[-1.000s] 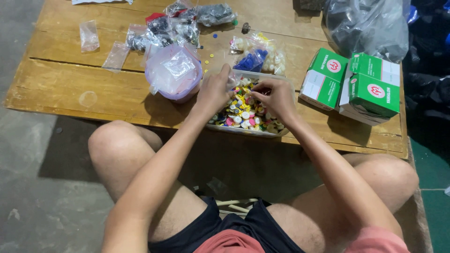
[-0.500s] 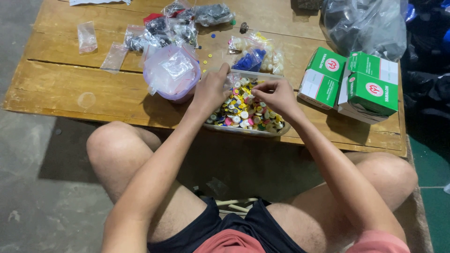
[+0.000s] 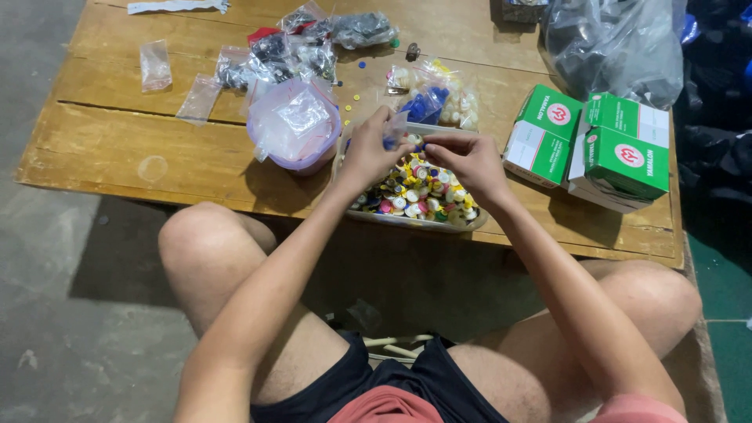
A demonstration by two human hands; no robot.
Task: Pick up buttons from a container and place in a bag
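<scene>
In the head view, both your hands have risen a little from the tray (image 3: 368, 218) since a moment ago. Your left hand (image 3: 370, 153) is now closed in a pinch on a small clear bag (image 3: 394, 128), held just above the far side of the tray. Your right hand (image 3: 468, 159) has its fingers pinched together near the bag; what they hold is too small to tell. The tray lies at the near edge of the surface (image 3: 117, 149) and is full of mixed coloured buttons (image 3: 415, 196). To its left, a purple bowl (image 3: 296, 129) holds clear bags. On the right stand green boxes (image 3: 591, 145).
</scene>
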